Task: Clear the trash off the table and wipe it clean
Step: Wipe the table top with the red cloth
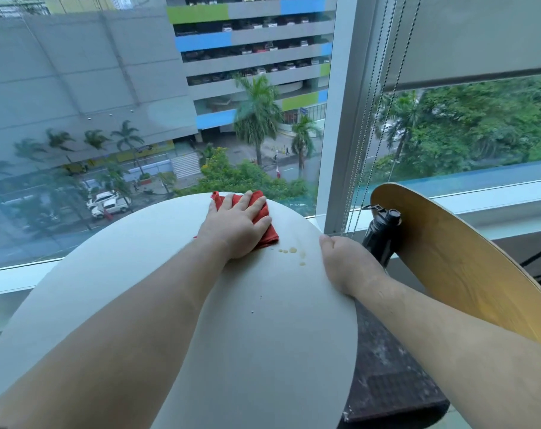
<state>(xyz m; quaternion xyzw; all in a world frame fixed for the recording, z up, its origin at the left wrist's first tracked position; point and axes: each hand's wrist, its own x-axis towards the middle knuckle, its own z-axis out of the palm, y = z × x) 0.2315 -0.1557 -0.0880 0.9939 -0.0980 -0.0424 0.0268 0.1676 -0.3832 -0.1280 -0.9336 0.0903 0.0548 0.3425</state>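
A round white table [139, 274] stands against a tall window. My left hand [236, 224] lies flat with straight fingers on a red cloth [270, 235] near the table's far edge. Just right of the cloth, several yellowish drops of liquid [294, 252] sit on the tabletop, and a few tiny specks [252, 311] lie nearer to me. My right hand [346, 264] grips the table's right edge, its fingers curled under the rim and hidden.
A black bottle [382, 233] with a flip lid stands to the right of the table, beside a wooden chair back [455, 264]. Bead chains [365, 150] of a roller blind hang by the window frame. Dark flooring [383, 373] lies below at right.
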